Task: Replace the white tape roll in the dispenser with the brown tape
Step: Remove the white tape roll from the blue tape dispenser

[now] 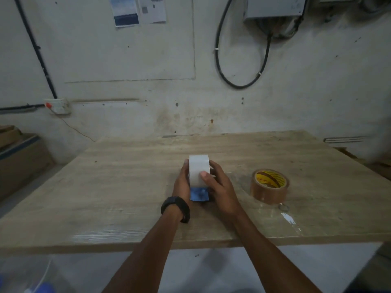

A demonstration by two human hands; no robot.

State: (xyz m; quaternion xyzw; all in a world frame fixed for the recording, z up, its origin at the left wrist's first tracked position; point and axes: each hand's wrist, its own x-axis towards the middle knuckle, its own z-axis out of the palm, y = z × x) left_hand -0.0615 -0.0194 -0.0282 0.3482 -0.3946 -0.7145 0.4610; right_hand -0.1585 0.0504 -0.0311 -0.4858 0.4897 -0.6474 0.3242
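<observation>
Two hands meet at the table's middle in the head view. The left hand, with a black watch on its wrist, wraps the left side of the upright white tape roll. The right hand curls round the right side, thumb pressed on the roll's face. The blue dispenser shows just beneath the roll. The brown tape lies flat to the right, apart from both hands.

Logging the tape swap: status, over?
Status: left hand and right hand grip white tape roll on blue dispenser; brown tape flat on table, right of hands, untouched; nothing between.
</observation>
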